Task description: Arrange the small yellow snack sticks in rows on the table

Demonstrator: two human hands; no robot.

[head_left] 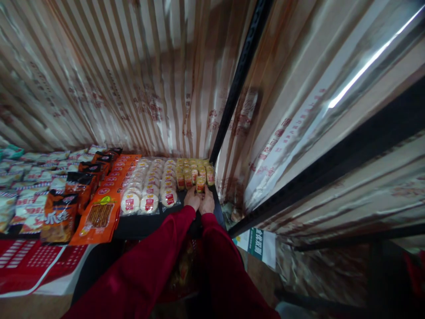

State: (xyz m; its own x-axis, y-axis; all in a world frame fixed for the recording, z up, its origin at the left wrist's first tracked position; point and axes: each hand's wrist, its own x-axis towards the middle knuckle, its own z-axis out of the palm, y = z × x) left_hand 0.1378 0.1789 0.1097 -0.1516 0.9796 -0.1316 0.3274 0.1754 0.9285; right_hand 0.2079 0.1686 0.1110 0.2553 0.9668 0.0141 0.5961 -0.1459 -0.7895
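Observation:
Both arms in dark red sleeves reach forward to a black shelf [139, 227] laid with snack packets. My left hand [191, 197] and my right hand [207, 200] sit side by side, fingers curled around a small yellow and red snack packet [200, 184] at the front of a group of the same yellow packets [192, 170]. Beside them to the left lie rows of round white rice crackers with red labels [149, 186].
Orange packets [101, 212] and dark orange bags [59, 215] lie further left, then white and red packets [26, 195]. A striped plastic curtain [133, 75] hangs behind. A black post [239, 75] and black rails [332, 173] stand to the right. A green sign [257, 243] sits below.

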